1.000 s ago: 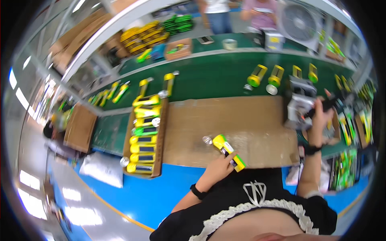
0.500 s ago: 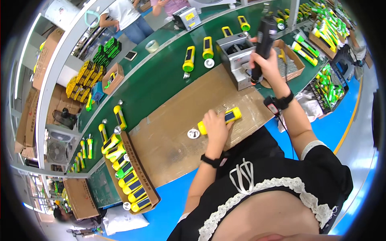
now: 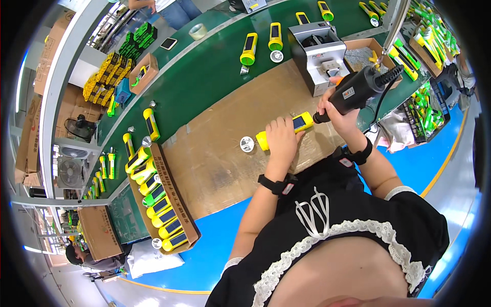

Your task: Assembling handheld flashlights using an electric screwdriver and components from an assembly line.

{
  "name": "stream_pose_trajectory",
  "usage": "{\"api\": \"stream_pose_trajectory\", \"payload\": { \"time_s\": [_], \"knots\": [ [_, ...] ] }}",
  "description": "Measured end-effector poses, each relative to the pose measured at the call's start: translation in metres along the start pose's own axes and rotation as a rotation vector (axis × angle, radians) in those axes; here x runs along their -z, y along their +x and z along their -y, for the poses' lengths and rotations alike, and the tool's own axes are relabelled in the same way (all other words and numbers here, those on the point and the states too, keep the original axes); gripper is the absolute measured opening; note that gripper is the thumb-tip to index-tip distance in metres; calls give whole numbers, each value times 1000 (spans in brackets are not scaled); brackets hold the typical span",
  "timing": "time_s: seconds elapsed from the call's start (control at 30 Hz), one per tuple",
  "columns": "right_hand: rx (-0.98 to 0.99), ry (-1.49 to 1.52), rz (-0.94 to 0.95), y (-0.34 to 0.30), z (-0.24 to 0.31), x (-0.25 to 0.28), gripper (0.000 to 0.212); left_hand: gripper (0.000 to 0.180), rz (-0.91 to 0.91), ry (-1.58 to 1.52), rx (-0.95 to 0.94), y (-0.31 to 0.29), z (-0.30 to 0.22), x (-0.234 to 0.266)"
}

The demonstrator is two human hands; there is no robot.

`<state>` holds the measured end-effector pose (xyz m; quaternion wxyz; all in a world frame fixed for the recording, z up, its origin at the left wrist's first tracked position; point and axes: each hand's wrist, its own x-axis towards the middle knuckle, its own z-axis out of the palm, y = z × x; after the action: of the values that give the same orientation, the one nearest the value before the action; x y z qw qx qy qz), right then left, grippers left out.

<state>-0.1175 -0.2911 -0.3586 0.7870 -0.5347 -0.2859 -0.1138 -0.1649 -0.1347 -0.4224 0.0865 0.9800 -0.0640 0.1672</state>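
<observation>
My left hand (image 3: 284, 138) is closed over a yellow flashlight (image 3: 303, 122) lying on the cardboard sheet. A dark panel shows on the flashlight's upper side, and a round silver reflector head (image 3: 247, 144) lies by its left end. Wrapped in my right hand (image 3: 338, 116) is a black electric screwdriver (image 3: 353, 92) with a cable at its back end. The screwdriver is tilted, its tip at the flashlight's right end; whether the tip touches a screw is too small to tell. Just beyond stands a grey screw feeder (image 3: 322, 53).
A cardboard box of flashlights (image 3: 176, 204) stands to the left. Several yellow flashlights (image 3: 249, 48) stand along the green bench (image 3: 204, 82). A carton of small screws (image 3: 360, 56) sits behind the screwdriver, and a black crate (image 3: 427, 112) of green and yellow parts is at the right.
My right hand has brought the screwdriver down from beside the screw feeder to the flashlight's right end. My left hand keeps its grip on the flashlight. The view has shifted slightly.
</observation>
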Motion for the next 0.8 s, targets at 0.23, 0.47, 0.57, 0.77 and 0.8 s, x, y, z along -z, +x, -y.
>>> {"api": "stream_pose_trajectory", "payload": {
  "time_s": [0.23,0.47,0.57,0.77,0.8],
  "knots": [
    [-35,-33,-21,-4,-14,-8,49,52,42,-20,34,-4,7,7],
    [53,-156,-109,-6,-16,10,51,53,30,-127,63,1,-7,-4],
    [6,-62,-107,-2,-24,7,47,59,20,-109,70,0,-1,-1],
    [-43,-108,72,2,-34,-2,45,60,48,-115,79,-1,2,2],
    [-27,-109,83,0,-34,-6,43,60,45,-116,83,-2,3,3]
  ]
}}
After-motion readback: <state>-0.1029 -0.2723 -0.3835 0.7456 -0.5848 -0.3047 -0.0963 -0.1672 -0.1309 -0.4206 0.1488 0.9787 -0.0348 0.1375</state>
